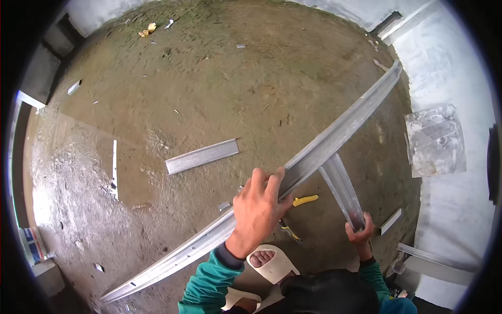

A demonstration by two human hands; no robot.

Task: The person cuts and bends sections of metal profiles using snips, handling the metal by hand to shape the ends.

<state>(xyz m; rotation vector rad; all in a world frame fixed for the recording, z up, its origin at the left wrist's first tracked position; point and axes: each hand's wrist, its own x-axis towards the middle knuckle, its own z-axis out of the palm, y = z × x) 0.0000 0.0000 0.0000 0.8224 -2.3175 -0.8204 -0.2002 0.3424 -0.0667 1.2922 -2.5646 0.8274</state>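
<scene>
A long galvanized metal channel runs diagonally from lower left to upper right, with my left hand wrapped round its middle. My right hand grips the lower end of a shorter metal channel, whose far end meets the long one; I cannot tell whether it lies under it or against it. Snips with a yellow handle lie on the floor beyond my left hand, partly hidden by it and the long channel. My sandalled foot is just below.
Offcuts, including a short channel, are scattered on the damp concrete floor. A whitewashed wall bounds the right, with a dusty board against it. More metal lengths lie at lower right. A doorway edge is at far left.
</scene>
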